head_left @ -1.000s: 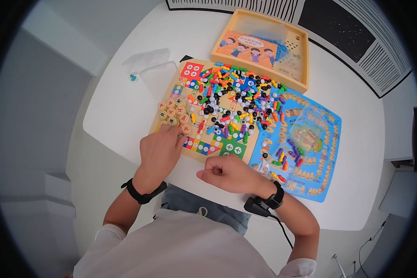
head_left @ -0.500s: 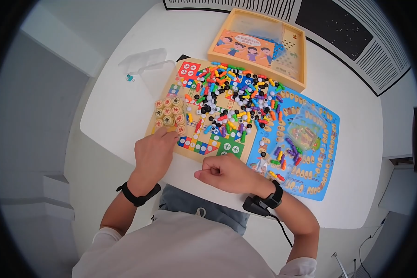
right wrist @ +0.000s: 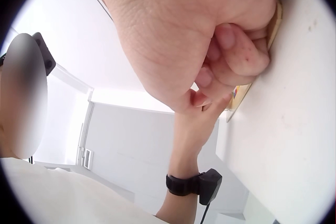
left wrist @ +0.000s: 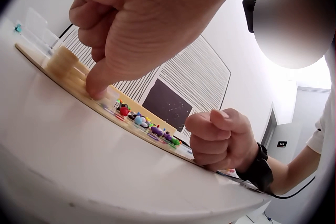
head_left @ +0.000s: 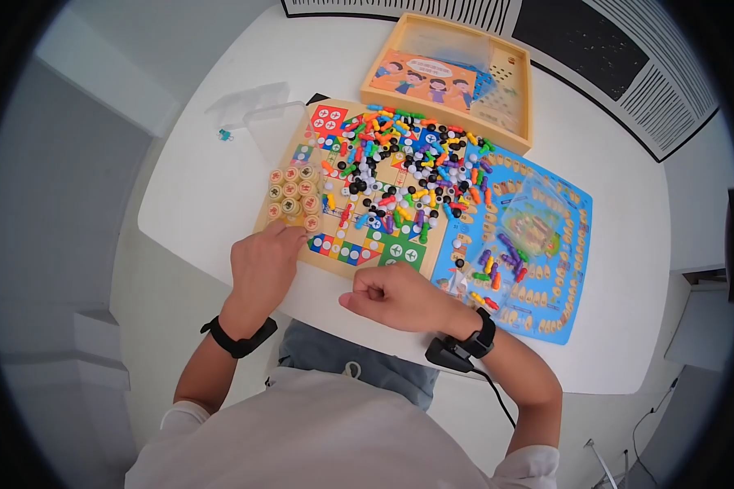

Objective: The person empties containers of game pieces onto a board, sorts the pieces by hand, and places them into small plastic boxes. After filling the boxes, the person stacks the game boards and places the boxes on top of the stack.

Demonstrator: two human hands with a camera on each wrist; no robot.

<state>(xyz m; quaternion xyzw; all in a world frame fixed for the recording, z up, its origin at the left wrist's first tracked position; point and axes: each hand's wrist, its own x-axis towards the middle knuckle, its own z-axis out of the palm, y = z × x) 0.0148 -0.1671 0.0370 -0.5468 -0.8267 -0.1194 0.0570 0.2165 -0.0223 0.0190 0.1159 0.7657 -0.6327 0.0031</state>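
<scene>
Round wooden discs with characters stand in a close group at the left side of a colourful game board, with clear plastic around them. At their near edge is my left hand, fingers bent down; whether they pinch the plastic is hidden. The left wrist view has the left hand with its thumb low at the board beside the stacked discs. My right hand is curled into a loose fist by the board's front edge, with nothing visible in it, as the right hand shows up close.
Coloured pegs and black and white pieces cover much of the board. A blue game sheet with clear bags lies right. Behind is a wooden tray holding an orange booklet. A clear plastic box lies at the back left.
The head view has shifted slightly, so the board and both hands appear a little farther left and up. The left hand stays at the near edge of the discs; the right remains curled.
</scene>
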